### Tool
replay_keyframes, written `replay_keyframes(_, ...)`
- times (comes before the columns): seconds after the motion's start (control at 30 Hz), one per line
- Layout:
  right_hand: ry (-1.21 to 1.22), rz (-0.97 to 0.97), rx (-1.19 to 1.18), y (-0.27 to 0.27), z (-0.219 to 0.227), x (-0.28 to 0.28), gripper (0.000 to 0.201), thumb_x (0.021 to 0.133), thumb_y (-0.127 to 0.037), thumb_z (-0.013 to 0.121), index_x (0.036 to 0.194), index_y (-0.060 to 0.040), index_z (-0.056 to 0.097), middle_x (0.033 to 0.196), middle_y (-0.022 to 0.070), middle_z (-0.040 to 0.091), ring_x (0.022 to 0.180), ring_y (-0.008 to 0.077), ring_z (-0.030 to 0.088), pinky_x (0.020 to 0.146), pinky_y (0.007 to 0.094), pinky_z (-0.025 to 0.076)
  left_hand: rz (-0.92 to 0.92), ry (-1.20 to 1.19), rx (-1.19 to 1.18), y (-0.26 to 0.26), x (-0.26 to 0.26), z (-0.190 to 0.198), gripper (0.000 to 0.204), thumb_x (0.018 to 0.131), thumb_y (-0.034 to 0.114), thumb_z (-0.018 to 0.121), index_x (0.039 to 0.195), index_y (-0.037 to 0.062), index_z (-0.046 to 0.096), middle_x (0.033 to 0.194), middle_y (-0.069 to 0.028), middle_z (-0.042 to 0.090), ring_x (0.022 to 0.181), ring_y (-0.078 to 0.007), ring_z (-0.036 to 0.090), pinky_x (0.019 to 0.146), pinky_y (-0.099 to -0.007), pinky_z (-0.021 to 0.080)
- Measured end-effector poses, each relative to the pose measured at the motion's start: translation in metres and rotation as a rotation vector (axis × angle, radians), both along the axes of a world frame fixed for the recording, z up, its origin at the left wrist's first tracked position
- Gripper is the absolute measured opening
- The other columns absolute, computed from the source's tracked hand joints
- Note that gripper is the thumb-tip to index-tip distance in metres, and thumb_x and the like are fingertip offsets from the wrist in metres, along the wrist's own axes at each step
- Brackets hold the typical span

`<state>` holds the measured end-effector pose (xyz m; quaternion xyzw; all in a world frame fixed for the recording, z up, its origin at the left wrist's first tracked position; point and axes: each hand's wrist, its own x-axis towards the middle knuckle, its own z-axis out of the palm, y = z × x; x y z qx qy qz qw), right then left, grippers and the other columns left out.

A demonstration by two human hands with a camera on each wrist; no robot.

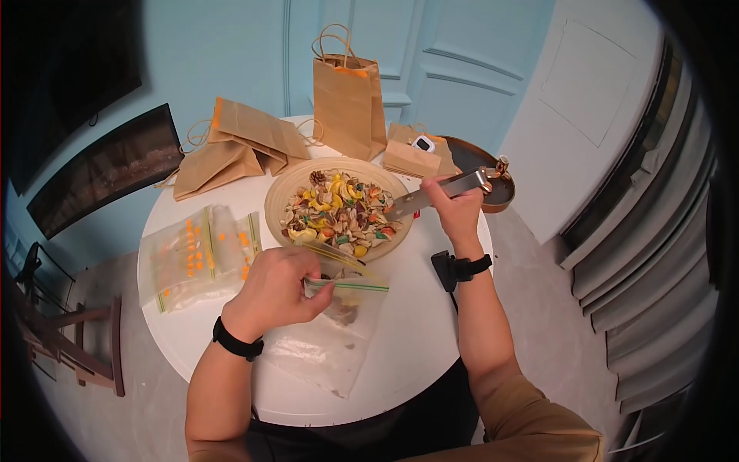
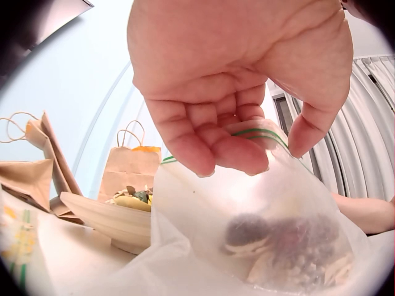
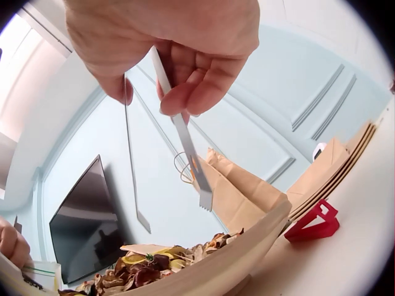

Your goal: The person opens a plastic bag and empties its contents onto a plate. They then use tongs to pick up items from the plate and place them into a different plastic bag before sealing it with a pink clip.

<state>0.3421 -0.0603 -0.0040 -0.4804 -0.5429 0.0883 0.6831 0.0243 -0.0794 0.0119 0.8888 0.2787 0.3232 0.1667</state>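
My left hand [image 1: 279,286] pinches the green-striped top edge of a clear zip bag [image 1: 319,358], held open on the near side of the table. Inside the bag lie a few dark and pale dried pieces, seen through its wall in the left wrist view. My right hand [image 1: 459,209] grips metal tongs [image 3: 187,145], whose two tips stand apart over the bowl's right side with nothing between them. A wide wooden bowl [image 1: 274,204] holds potpourri [image 1: 339,208]: dried slices and petals in yellow, orange, green and brown, with a pine cone.
More zip bags [image 1: 181,262] with orange marks lie at left. Behind the bowl are slumped paper bags [image 1: 231,150], an upright paper bag [image 1: 346,108] and folded ones [image 1: 408,160] under a white timer [image 1: 423,144]. A red holder [image 3: 315,225] sits beside the bowl; a round brown tray [image 1: 502,202] is at right.
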Motion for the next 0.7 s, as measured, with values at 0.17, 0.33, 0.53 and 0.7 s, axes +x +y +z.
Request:
replay_keyframes(0.17, -0.196, 0.058, -0.032, -0.0043, 0.001, -0.0011, 0.017, 0.078, -0.012, 0.082, 0.077, 0.0013, 0.071, 0.07, 0.0014, 0.068, 0.063, 0.0076, 0.06, 0.059, 0.0242, 0.049, 0.0, 0.004, 0.007, 0.0002, 0.0005, -0.0004, 0.026, 0.07, 0.013, 0.078, 0.065, 0.0023, 0.055, 0.058, -0.0097, 0.057, 0.048, -0.0205, 0.06, 0.047, -0.0292, 0.048)
replay_keyframes(0.33, -0.225, 0.062, -0.071, -0.0036, -0.0014, 0.0005, 0.017, 0.077, -0.011, 0.082, 0.077, -0.0014, 0.068, 0.073, -0.0007, 0.065, 0.068, 0.0056, 0.058, 0.062, 0.0228, 0.048, -0.007, -0.002, 0.003, 0.0004, 0.0002, -0.0001, 0.026, 0.07, 0.013, 0.078, 0.065, 0.0026, 0.055, 0.057, -0.0097, 0.056, 0.047, -0.0204, 0.06, 0.047, -0.0292, 0.047)
replay_keyframes(0.53, -0.252, 0.024, -0.088, 0.0005, -0.0046, 0.001, 0.018, 0.079, -0.013, 0.081, 0.074, 0.0019, 0.072, 0.067, 0.0025, 0.068, 0.06, 0.0089, 0.061, 0.057, 0.0247, 0.05, -0.013, 0.006, 0.029, 0.0009, -0.0007, -0.0006, 0.026, 0.07, 0.014, 0.078, 0.064, 0.0031, 0.055, 0.057, -0.0092, 0.056, 0.046, -0.0204, 0.059, 0.046, -0.0288, 0.047)
replay_keyframes(0.7, -0.018, 0.082, -0.187, 0.0001, -0.0029, 0.0018, 0.02, 0.083, -0.017, 0.079, 0.079, 0.0014, 0.072, 0.069, 0.004, 0.068, 0.058, 0.0086, 0.061, 0.051, 0.024, 0.049, -0.019, -0.013, 0.03, 0.001, -0.001, -0.0003, 0.027, 0.07, 0.014, 0.077, 0.063, 0.0039, 0.053, 0.055, -0.0087, 0.054, 0.045, -0.0208, 0.058, 0.045, -0.0291, 0.045)
